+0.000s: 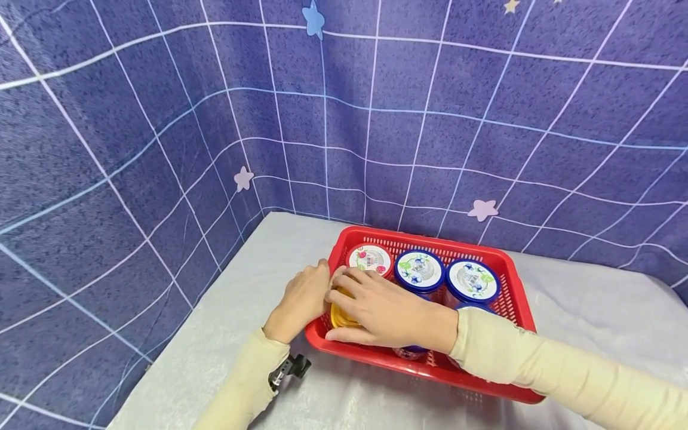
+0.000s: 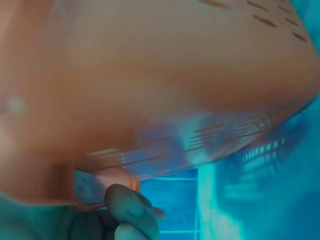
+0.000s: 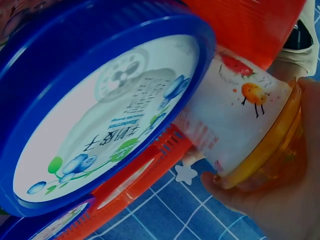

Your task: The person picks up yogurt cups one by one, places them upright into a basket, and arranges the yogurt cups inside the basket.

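A red plastic basket (image 1: 371, 356) with slotted walls holds several lidded plastic jars. My right hand (image 1: 378, 304) reaches over its left part and grips a jar with a yellow lid (image 1: 341, 315). In the right wrist view, fingers and thumb lie round the yellow rim of this jar (image 3: 250, 120), whose pale side carries cartoon fruit. My left hand (image 1: 302, 297) holds the basket's left rim; its fingertips (image 2: 131, 207) show beside the basket wall (image 2: 165, 100) in the left wrist view.
Behind the right hand is a red-lidded jar (image 1: 369, 259). Blue-lidded jars (image 1: 420, 270) stand in the middle and right of the basket, some partly hidden by the right arm. A pale cloth (image 1: 269, 257) covers the table, and a blue-purple gridded curtain (image 1: 344, 137) hangs behind.
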Tool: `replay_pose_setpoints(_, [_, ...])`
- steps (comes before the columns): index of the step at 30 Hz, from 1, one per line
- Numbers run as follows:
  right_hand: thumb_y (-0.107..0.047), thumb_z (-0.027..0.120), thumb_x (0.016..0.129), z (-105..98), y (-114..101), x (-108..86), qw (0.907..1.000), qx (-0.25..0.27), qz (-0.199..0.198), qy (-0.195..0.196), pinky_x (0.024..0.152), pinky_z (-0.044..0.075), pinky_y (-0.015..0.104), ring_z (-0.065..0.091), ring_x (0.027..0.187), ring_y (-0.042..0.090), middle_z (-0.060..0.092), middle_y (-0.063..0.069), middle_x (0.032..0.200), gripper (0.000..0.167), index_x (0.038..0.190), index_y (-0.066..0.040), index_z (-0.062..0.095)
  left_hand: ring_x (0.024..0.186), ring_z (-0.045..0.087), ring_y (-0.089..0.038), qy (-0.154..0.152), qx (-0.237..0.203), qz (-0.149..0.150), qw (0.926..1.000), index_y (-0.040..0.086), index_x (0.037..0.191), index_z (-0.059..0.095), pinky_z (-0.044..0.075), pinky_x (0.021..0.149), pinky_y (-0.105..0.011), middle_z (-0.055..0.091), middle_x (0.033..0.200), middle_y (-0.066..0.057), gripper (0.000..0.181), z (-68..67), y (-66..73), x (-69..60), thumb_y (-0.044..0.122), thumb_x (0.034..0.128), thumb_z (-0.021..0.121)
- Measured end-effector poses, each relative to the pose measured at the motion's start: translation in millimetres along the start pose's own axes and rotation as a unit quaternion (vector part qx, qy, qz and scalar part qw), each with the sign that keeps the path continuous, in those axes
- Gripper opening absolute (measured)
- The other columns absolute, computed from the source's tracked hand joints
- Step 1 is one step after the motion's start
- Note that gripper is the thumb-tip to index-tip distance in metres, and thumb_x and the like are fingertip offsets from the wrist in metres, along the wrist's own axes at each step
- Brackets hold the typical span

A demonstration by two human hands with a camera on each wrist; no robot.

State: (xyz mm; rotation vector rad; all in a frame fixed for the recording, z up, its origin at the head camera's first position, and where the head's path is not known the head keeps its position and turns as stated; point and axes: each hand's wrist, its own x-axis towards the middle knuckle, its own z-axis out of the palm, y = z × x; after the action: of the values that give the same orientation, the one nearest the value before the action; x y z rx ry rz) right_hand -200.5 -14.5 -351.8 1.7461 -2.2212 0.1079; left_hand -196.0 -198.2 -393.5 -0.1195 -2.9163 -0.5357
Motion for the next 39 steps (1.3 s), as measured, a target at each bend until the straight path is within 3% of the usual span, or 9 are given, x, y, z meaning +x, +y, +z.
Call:
replay_pose_setpoints(5, [-0.065,0.038,0.099,4,0,1.8,0.9996,-0.006,0.01,-0.026,0.093,0.047,0.039,0.049,0.11,0.019,0.056,0.0,0.119,0.058,0.124,-0.016,0.055,0.066,0.065,-0.035,-0.003,-0.016,-0.013,0.9998,0.003,0.09,0.057,0.052,0.057,-0.047,0.057,0.069,-0.012,0.036,-0.8,-5.0,4.1,0.033,0.1056,0.046])
replay_pose_setpoints(10, [-0.065,0.036,0.1,10,0,2.9,0.9986,-0.025,0.001,-0.047,0.091,0.048,0.04,0.051,0.108,0.019,0.056,0.0,0.114,0.058,0.123,-0.015,0.055,0.071,0.066,-0.035,-0.012,-0.029,-0.034,0.9989,0.007,0.092,0.06,0.051,0.062,-0.048,0.058,0.072,-0.009,0.033,-1.3,-9.2,8.4,0.033,0.1058,0.043])
replay_pose_setpoints(16, [-0.062,0.042,0.099,14,-1,3.6,0.9977,-0.018,-0.013,-0.063,0.093,0.047,0.038,0.053,0.102,0.018,0.056,-0.002,0.106,0.054,0.12,-0.014,0.055,0.075,0.067,-0.037,-0.01,-0.034,-0.037,0.9987,0.006,0.095,0.062,0.052,0.064,-0.05,0.064,0.079,-0.014,0.034,-0.9,-8.4,9.5,0.032,0.1053,0.043])
replay_pose_setpoints(29, [-0.059,0.041,0.101,13,0,4.8,0.9966,-0.018,-0.018,-0.078,0.097,0.046,0.037,0.053,0.107,0.018,0.056,-0.001,0.107,0.05,0.121,-0.014,0.054,0.074,0.066,-0.036,-0.006,-0.024,-0.039,0.9989,0.004,0.093,0.06,0.052,0.062,-0.049,0.06,0.075,-0.013,0.035,0.4,-7.5,8.9,0.032,0.1052,0.042])
replay_pose_setpoints(39, [-0.059,0.042,0.101,16,-1,5.4,0.9972,-0.028,-0.024,-0.065,0.099,0.045,0.038,0.052,0.109,0.019,0.056,-0.001,0.11,0.051,0.121,-0.014,0.056,0.075,0.067,-0.036,-0.011,-0.033,-0.043,0.9985,0.006,0.091,0.061,0.052,0.064,-0.049,0.061,0.076,-0.011,0.037,2.6,-10.8,10.8,0.034,0.1052,0.042])
